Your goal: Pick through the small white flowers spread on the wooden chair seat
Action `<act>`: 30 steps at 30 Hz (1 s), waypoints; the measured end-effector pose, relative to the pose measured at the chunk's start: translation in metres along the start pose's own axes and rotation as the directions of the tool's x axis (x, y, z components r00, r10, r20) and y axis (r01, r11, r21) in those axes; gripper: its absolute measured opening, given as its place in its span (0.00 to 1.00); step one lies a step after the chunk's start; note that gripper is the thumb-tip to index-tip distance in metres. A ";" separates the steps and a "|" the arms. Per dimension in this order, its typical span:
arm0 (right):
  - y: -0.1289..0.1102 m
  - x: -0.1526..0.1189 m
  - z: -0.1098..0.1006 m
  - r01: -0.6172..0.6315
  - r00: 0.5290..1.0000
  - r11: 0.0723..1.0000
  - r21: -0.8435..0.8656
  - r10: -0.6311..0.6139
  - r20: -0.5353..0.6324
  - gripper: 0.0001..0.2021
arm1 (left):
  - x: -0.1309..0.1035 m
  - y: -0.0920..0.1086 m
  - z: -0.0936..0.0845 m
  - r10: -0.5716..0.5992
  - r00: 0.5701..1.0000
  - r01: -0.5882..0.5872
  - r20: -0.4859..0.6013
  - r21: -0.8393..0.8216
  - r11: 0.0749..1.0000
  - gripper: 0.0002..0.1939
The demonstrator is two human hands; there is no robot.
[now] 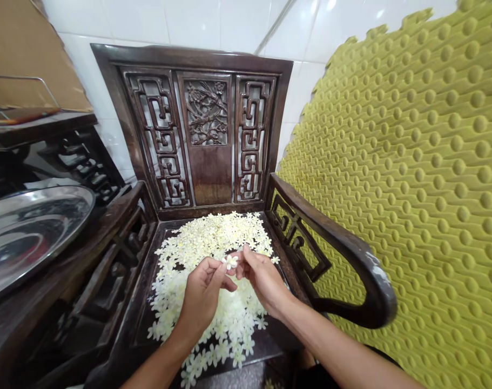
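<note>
Above the seat of a dark carved wooden chair, my left hand [205, 286] pinches a small white flower [230, 262] between thumb and forefinger. From the other side, my right hand [262, 275] has its fingers bent in at the flower's right edge, the thumb on top. Whether more than one blossom is between the hands is too small to tell. Below and behind them, many loose cream-white flowers [217, 232] cover the chair seat [270, 343], heaped toward the backrest and spread thinner at the front.
The carved backrest [210, 173] stands against a white tiled wall [193, 21]. A curved armrest [346, 243] borders the right side, with a yellow-green bumpy foam mat [411, 151] beyond. At left, a shiny metal tray [39, 227] sits by the other armrest [95, 259].
</note>
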State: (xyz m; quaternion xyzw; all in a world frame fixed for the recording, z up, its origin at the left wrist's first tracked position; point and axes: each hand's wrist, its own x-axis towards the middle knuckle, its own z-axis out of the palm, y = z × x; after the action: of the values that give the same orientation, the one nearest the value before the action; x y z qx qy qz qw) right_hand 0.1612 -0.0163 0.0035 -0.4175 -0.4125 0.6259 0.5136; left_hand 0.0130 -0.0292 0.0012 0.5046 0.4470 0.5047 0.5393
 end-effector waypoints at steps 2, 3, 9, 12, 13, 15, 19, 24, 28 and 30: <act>0.000 0.000 0.001 -0.070 0.998 0.993 0.094 0.069 0.007 0.23 | -0.001 -0.001 0.001 -0.009 1.000 0.009 0.010 -0.038 0.999 0.12; 0.000 0.000 0.000 -0.084 0.996 0.990 0.112 0.083 0.015 0.21 | -0.001 -0.001 0.002 -0.016 1.000 0.017 0.017 -0.056 0.998 0.12; 0.000 -0.002 -0.003 0.048 0.997 0.998 -0.042 -0.045 0.060 0.16 | -0.002 0.000 0.001 -0.091 0.995 0.094 0.028 -0.111 0.989 0.13; -0.001 -0.002 -0.005 0.128 0.988 0.980 -0.153 -0.113 0.103 0.16 | 0.000 0.002 0.000 -0.088 0.996 0.091 0.026 -0.108 0.990 0.13; -0.001 -0.002 -0.006 0.156 0.984 0.969 -0.192 -0.135 0.117 0.15 | 0.001 0.003 -0.001 -0.078 0.997 0.079 0.019 -0.098 0.992 0.13; 0.000 -0.002 -0.008 0.210 0.975 0.941 -0.265 -0.180 0.133 0.14 | 0.002 0.003 -0.002 -0.050 0.999 0.050 0.002 -0.074 0.996 0.13; 0.000 -0.001 -0.011 0.284 0.959 0.880 -0.380 -0.253 0.130 0.11 | 0.002 0.003 -0.003 -0.019 0.999 0.020 0.035 -0.030 0.999 0.14; -0.008 -0.002 -0.014 0.354 0.935 0.781 -0.514 -0.310 0.173 0.16 | 0.000 0.004 -0.001 -0.036 0.998 0.039 0.055 -0.063 0.997 0.13; -0.010 -0.004 -0.014 0.413 0.906 0.654 -0.633 -0.369 0.209 0.12 | 0.001 0.006 -0.002 -0.097 0.994 0.101 0.043 -0.102 0.990 0.18; -0.010 -0.006 -0.014 0.415 0.899 0.626 -0.660 -0.391 0.195 0.09 | 0.002 0.006 -0.003 -0.119 0.992 0.122 0.034 -0.119 0.985 0.18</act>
State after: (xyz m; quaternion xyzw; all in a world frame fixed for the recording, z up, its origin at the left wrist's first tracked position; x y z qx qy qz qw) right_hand 0.1780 -0.0194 0.0088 -0.4640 -0.7052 0.3036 0.4419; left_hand 0.0099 -0.0272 0.0070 0.4497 0.4381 0.4904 0.6044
